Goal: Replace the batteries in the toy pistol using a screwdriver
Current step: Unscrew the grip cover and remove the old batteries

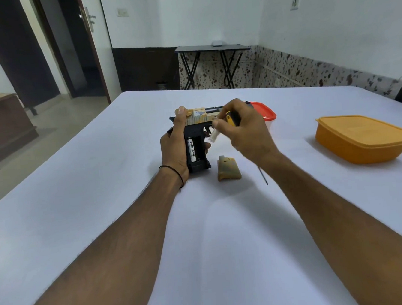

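The toy pistol (201, 118), tan on top with a black grip, lies on its side in my left hand (174, 147), which grips it from the left. Its battery bay is open and one white battery (192, 150) labelled Heybright sits in the left slot. My right hand (243, 127) pinches a second white battery (213, 135) just right of the grip. The same hand also holds the yellow-and-black screwdriver (231, 118), whose thin shaft pokes out below the wrist. The tan battery cover (228, 168) lies on the table right of the grip.
An orange lidded container (362, 137) stands at the right of the white table (201, 224). A clear box with a red lid (265, 112) sits just behind my right hand. The table's left edge drops to the floor.
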